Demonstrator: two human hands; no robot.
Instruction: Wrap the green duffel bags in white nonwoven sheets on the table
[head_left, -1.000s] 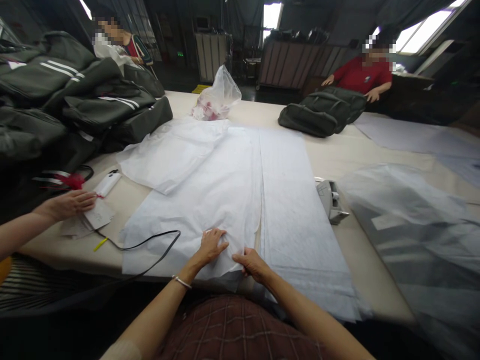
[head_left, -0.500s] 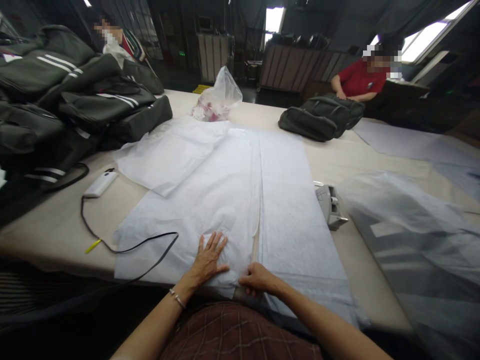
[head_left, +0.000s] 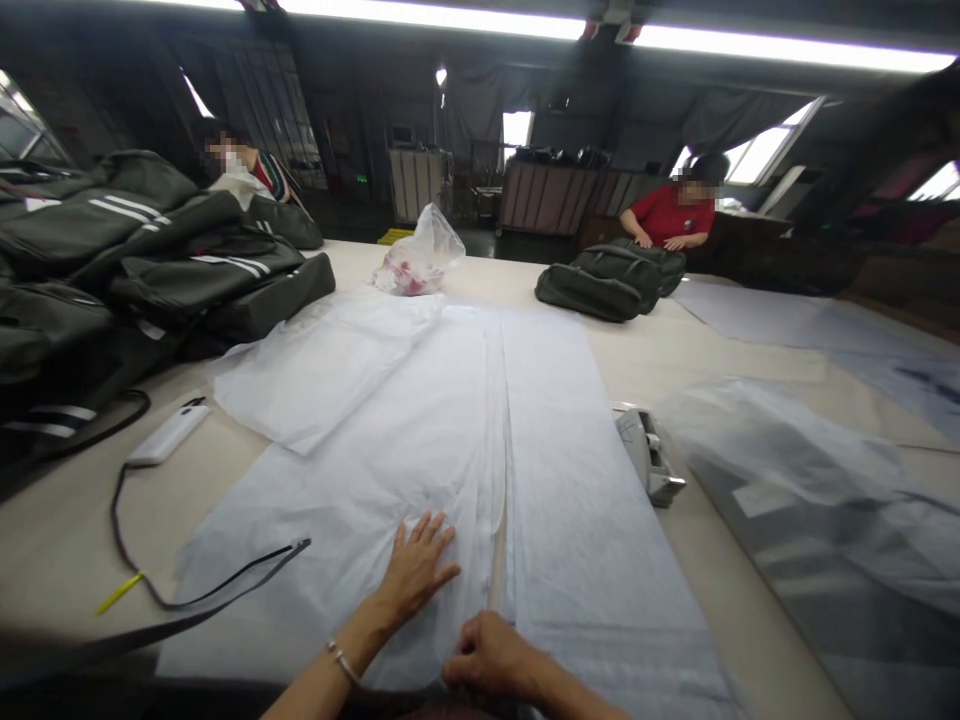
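Note:
A stack of thin, whitish translucent sheets (head_left: pixel 352 490) lies on the table in front of me. My left hand (head_left: pixel 416 570) rests flat on it, fingers spread and palm down, with a bracelet at the wrist. At the near right corner of this stack my right hand (head_left: pixel 487 655) is closed, its fingers curled round the sheet edge; the grasped part is mostly hidden. Beside it, across a narrow gap, runs a second strip of white sheets (head_left: pixel 577 500). A looser, crumpled clear sheet (head_left: pixel 322 370) overlaps the stack's far left.
Dark bags with white stripes (head_left: pixel 217 260) are heaped at left. A white power bank (head_left: pixel 169 435) trails a cable over the sheets. A tape dispenser (head_left: pixel 649 455) and plastic-covered dark bag (head_left: pixel 810 510) lie at right. Beyond, a person in red (head_left: pixel 667 215) touches a dark bag (head_left: pixel 600 280).
The view has tilted up, so the table sits lower in the picture. My left hand stays flat on the sheets, and my right hand remains closed at the near edge.

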